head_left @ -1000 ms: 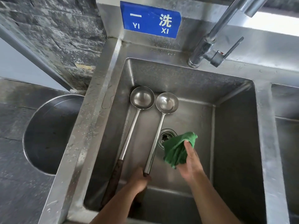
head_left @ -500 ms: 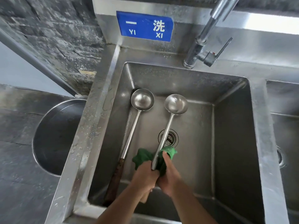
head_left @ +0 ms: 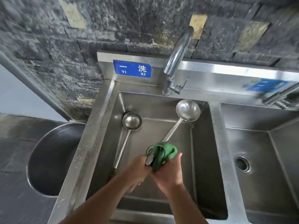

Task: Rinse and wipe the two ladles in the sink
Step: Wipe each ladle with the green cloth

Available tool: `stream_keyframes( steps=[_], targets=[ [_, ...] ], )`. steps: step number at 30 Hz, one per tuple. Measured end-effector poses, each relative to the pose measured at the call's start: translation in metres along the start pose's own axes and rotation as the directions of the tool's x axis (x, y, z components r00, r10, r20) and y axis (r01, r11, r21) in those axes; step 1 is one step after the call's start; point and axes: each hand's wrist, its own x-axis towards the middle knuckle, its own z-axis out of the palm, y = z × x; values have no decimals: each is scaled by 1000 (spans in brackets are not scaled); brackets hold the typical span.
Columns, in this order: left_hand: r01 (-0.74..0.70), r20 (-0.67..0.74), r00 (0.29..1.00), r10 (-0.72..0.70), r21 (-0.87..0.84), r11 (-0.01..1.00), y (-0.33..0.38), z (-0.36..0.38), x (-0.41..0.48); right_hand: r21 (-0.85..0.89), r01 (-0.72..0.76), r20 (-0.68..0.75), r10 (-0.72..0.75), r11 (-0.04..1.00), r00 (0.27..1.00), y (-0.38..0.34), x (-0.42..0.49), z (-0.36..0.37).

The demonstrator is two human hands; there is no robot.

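Raised since the earlier frame, the right-hand ladle (head_left: 187,110) now slants with its bowl up by the far right wall of the left sink basin (head_left: 161,97), its handle gripped by the closed left hand (head_left: 137,167) while the right hand (head_left: 168,172) clasps the green cloth (head_left: 165,151) around the shaft. The second ladle (head_left: 131,121) lies in the same basin along its left side, bowl at the far end. The right basin (head_left: 258,143) shows only its drain (head_left: 242,164).

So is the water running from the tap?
Off, as far as this view shows. No stream falls from the faucet spout into the sink, and the lifted ladle bowl beneath has no water pouring in.
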Motion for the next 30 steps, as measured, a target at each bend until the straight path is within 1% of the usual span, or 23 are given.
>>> stream_keyframes(
  steps=[1,2,3,4,5,7,9,12,14,16,19,22,24,26,28,30],
  targets=[
    [0,-1,1000,0,9,1000,3,1,-5,78,-32,20,30,996,999,-4,1,-3],
    [-5,0,1000,5,8,1000,6,2,-10,-49,85,-98,-89,995,991,-1,-3,-3],
    [-15,9,1000,15,0,1000,10,3,-17,-177,159,-137,-184,971,973,2,-7,-5],
    [-46,17,999,46,-7,999,14,4,-23,-169,166,-150,-192,972,970,2,-12,3],
    [-78,23,997,78,0,997,16,4,-28,-207,188,-189,-228,960,955,2,-13,7],
    [-114,18,993,113,63,991,22,4,-36,-223,209,-189,-253,952,949,1,-18,19],
    [-146,-17,989,149,133,980,25,5,-40,-239,265,-241,-321,934,916,1,-19,28],
    [-226,-42,970,238,182,957,24,3,-41,-318,254,-258,-342,913,904,6,-20,37],
    [-241,-39,965,261,270,932,23,0,-43,-346,245,-270,-346,906,899,10,-20,42],
    [-215,-52,968,245,330,919,21,-3,-44,-333,256,-272,-352,907,895,12,-16,46],
    [-162,-62,978,199,374,913,17,-1,-42,-357,262,-365,-392,897,844,12,-8,49],
    [-135,-70,981,181,418,898,21,1,-47,-344,249,-413,-384,905,826,14,0,45],
    [-95,-102,982,160,463,881,20,3,-51,-308,218,-411,-336,926,847,17,4,45],
    [-16,-164,980,115,508,861,21,6,-54,-251,187,-401,-278,950,873,19,8,44],
    [52,-230,969,85,530,847,21,6,-55,-184,166,-361,-224,969,905,23,11,45],
    [99,-279,958,74,558,824,25,7,-58,-109,159,-284,-184,981,941,23,15,44]
  ],
)
